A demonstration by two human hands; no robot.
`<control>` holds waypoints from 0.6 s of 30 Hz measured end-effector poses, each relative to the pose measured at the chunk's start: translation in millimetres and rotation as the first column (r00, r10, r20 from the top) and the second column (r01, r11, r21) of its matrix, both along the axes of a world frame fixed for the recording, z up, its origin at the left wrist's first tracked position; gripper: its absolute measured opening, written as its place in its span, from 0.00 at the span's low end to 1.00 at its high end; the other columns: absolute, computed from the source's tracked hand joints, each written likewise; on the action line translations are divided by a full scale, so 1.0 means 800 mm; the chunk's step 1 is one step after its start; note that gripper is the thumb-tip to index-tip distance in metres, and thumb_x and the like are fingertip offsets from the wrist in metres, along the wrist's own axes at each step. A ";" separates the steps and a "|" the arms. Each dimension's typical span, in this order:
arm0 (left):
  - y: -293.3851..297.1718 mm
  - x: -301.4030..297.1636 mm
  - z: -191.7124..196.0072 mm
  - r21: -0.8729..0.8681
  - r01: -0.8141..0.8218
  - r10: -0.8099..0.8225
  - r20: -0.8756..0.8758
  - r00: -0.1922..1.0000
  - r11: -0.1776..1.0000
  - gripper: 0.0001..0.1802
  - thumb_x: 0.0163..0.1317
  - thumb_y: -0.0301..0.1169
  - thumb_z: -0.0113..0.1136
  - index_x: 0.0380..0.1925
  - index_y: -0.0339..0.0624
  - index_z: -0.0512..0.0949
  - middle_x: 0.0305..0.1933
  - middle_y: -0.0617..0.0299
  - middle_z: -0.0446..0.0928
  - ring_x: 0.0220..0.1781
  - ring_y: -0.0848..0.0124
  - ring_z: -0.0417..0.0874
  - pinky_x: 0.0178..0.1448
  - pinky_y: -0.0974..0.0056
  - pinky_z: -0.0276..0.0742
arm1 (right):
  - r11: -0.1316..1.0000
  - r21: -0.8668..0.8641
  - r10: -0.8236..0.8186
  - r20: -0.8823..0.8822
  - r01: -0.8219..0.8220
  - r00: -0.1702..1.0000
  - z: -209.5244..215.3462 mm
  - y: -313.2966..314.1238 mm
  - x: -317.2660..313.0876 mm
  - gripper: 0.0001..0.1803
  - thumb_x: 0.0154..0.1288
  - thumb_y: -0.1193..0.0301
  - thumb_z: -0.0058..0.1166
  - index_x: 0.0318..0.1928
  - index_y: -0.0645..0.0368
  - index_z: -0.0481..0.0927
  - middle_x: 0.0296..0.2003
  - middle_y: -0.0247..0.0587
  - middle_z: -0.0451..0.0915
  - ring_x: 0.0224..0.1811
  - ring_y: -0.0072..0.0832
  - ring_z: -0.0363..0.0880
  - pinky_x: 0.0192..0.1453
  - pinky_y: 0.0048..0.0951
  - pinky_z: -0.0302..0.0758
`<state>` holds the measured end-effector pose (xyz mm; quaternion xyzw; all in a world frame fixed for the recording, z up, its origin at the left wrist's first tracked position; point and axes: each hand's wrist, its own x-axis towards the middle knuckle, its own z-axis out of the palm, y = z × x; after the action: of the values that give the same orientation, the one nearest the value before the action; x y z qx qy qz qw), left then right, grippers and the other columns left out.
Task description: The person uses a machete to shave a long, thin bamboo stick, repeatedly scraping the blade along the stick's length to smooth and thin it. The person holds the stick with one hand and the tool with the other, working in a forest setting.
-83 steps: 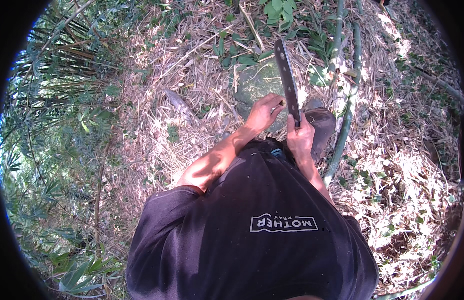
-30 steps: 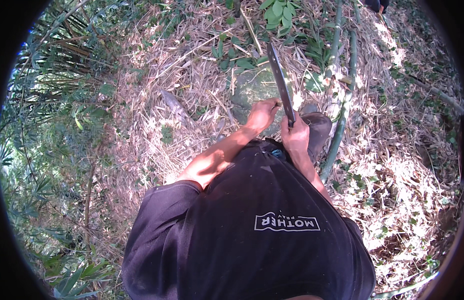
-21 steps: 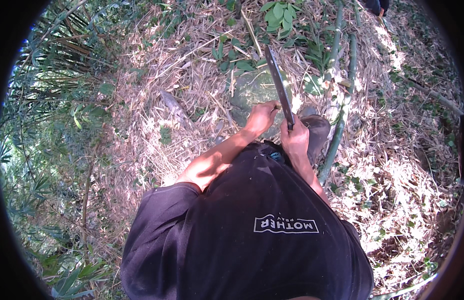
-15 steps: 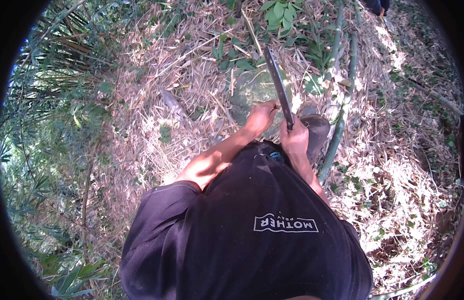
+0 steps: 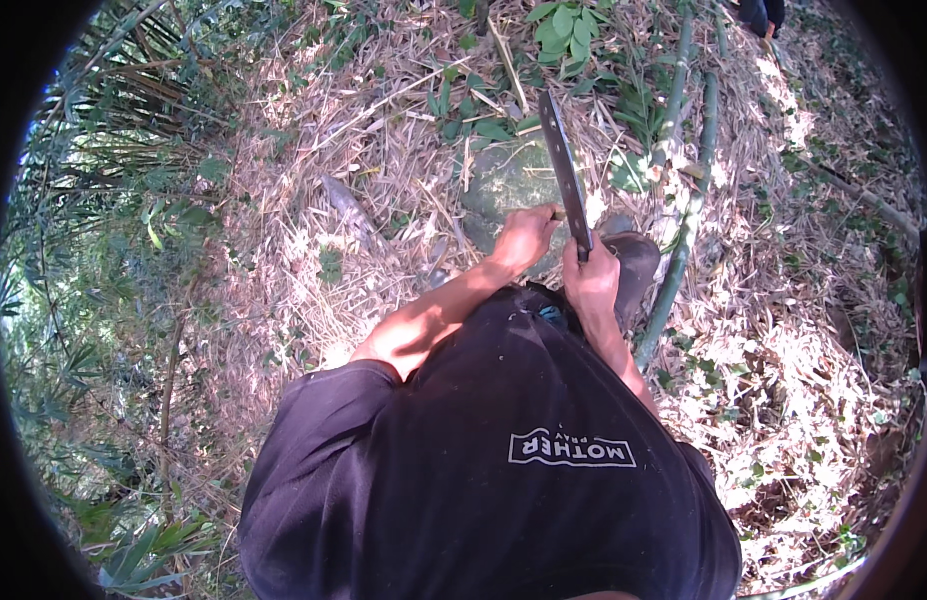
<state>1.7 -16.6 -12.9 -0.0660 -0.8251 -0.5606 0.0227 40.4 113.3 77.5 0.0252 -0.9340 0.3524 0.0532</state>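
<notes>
**Knife [image 5: 565,170] stands between two bare hands over dry leaf litter**

Leafy plants [image 5: 94,300] fill the far left, and a grey piece of wood [image 5: 347,207] lies on the litter well apart from the hands. Next comes the left hand [image 5: 525,236], its fingers curled in and their tips just beside the knife's left edge; whether they pinch something small, I cannot tell. A greenish stone [image 5: 499,185] shows beyond this hand. The knife, long and dark with a row of small round marks, leans up and slightly left. Its lower end sits in the right hand [image 5: 592,277], which is wrapped around it. Below both hands, the dark shirt [image 5: 464,500] carries white lettering inside a white outline, upside down in this view. Just right of the right hand is a dark boot [image 5: 636,268], then a green pole [image 5: 684,245] on the litter [image 5: 784,350].
</notes>
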 end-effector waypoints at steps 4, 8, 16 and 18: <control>-0.001 -0.005 0.003 -0.005 0.002 -0.002 0.018 1.000 1.000 0.15 0.62 0.25 0.59 0.50 0.42 0.81 0.41 0.45 0.83 0.45 0.46 0.84 0.48 0.52 0.82 | 1.000 -0.028 -0.015 -0.050 0.014 0.999 -0.005 0.000 -0.004 0.12 0.64 0.72 0.56 0.46 0.64 0.80 0.27 0.59 0.80 0.29 0.55 0.81 0.33 0.48 0.76; -0.002 -0.012 0.012 0.026 -0.022 0.021 0.034 0.999 0.999 0.14 0.63 0.26 0.59 0.49 0.43 0.81 0.40 0.45 0.83 0.44 0.46 0.84 0.47 0.52 0.82 | 1.000 0.021 -0.010 0.004 0.010 1.000 -0.001 -0.001 -0.015 0.12 0.64 0.72 0.56 0.45 0.65 0.80 0.27 0.58 0.80 0.28 0.55 0.81 0.33 0.48 0.76; -0.001 -0.009 0.012 -0.015 0.000 0.000 -0.019 1.000 1.000 0.16 0.64 0.27 0.57 0.53 0.43 0.79 0.42 0.43 0.83 0.43 0.46 0.85 0.46 0.51 0.82 | 1.000 -0.005 -0.020 -0.012 0.020 1.000 -0.001 -0.002 -0.009 0.11 0.64 0.72 0.55 0.43 0.66 0.79 0.25 0.58 0.80 0.27 0.54 0.81 0.32 0.47 0.76; 0.000 -0.007 0.008 -0.015 0.007 -0.008 -0.036 0.999 1.000 0.14 0.64 0.27 0.57 0.50 0.41 0.79 0.40 0.43 0.82 0.42 0.45 0.84 0.45 0.49 0.82 | 1.000 -0.017 -0.027 -0.010 0.026 1.000 0.000 -0.002 -0.008 0.10 0.64 0.72 0.55 0.42 0.66 0.79 0.25 0.57 0.80 0.27 0.54 0.81 0.32 0.46 0.76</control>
<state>-3.5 -16.7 -6.7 -0.0793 -0.8285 -0.5532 0.0349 34.0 111.5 77.3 0.0141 -0.9311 0.3592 0.0626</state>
